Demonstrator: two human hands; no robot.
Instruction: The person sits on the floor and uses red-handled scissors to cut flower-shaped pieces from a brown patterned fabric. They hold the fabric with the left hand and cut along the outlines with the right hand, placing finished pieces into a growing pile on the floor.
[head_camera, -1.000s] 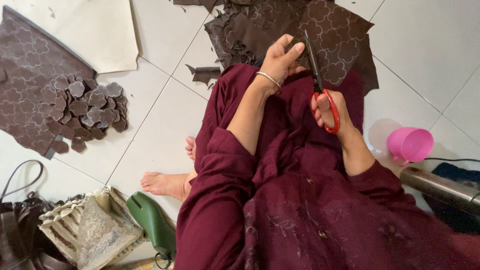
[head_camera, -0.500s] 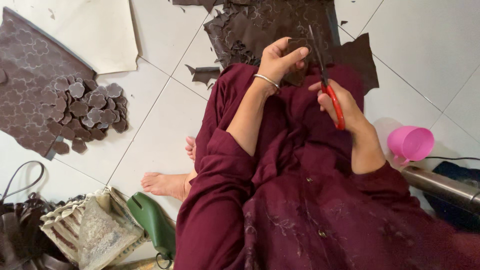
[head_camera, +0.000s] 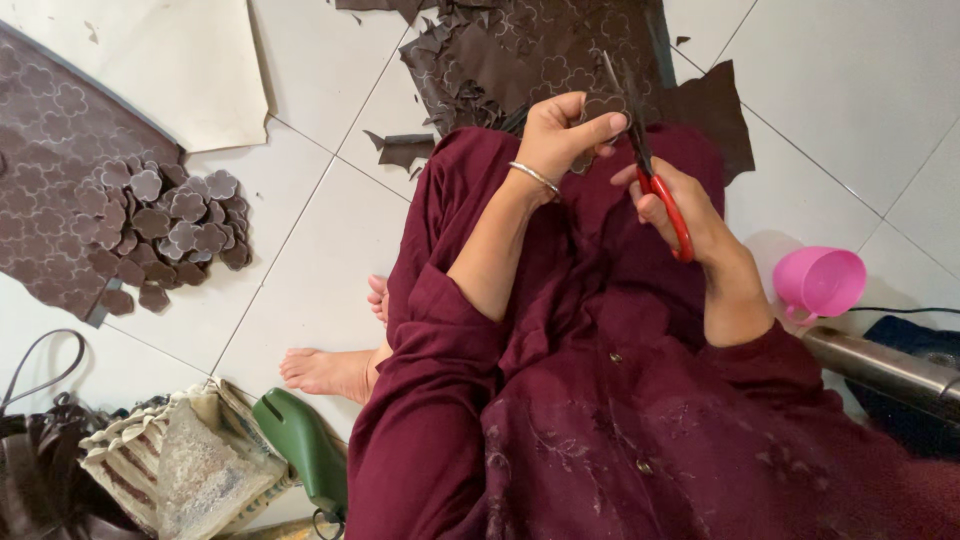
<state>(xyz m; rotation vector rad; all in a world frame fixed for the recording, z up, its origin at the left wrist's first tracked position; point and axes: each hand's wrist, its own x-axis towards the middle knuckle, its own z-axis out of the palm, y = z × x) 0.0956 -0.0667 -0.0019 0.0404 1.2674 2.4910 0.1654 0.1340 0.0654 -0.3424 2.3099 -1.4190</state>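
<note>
The right hand grips red-handled scissors, blades pointing to twelve o'clock. The left hand pinches a small flower-shaped brown piece just beside the blades, at the right hand's eleven o'clock. This looks like trimming round one flower's outline; the cut calls for turning the piece as the blades close. The embossed brown sheet lies on the floor at twelve o'clock, a pile of cut flowers at nine, a pink cup at three.
</note>
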